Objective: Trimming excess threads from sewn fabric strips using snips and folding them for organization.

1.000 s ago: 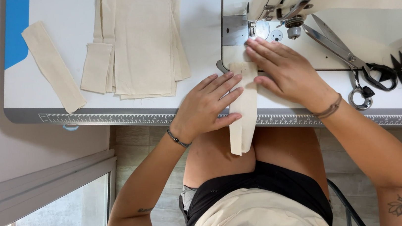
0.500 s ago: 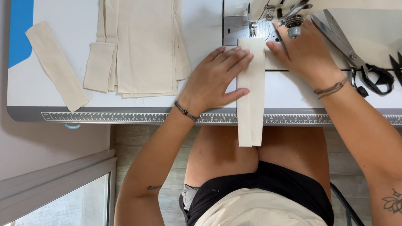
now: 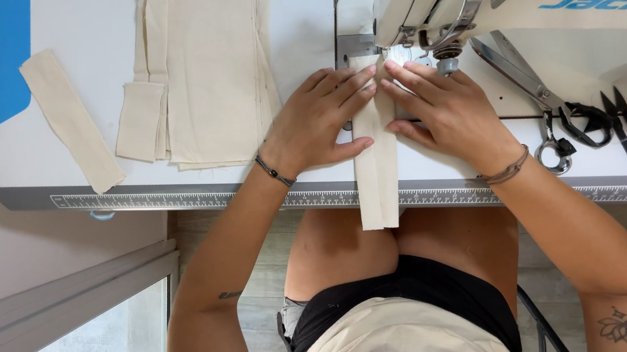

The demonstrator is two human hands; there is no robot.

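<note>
Sewing machine (image 3: 512, 0) sits at the back of the white table (image 3: 56, 160), head overhanging the needle area. Left of the machine: a stack of cream panels (image 3: 213, 70), then a loose cream strip (image 3: 68, 120) further left. Right of the machine head: large scissors (image 3: 546, 101) and black thread snips (image 3: 622, 124), both lying flat.

Risk, my read: fingertips of both hands sit just in front of the presser foot (image 3: 400, 43). If the fabric feeds while the fingers are that close, they could get drawn toward the needle. Also, the strip's free end hangs off the table edge toward the lap; its weight could skew the fold off line.

Folded fabric strip (image 3: 375, 154) runs from under the machine head straight back over the table's ruler edge. Left hand (image 3: 319, 117) presses flat on its left edge, right hand (image 3: 442, 108) flat on its right edge, fingertips nearly meeting at the top. Both open-palmed, pinning, not gripping.
</note>
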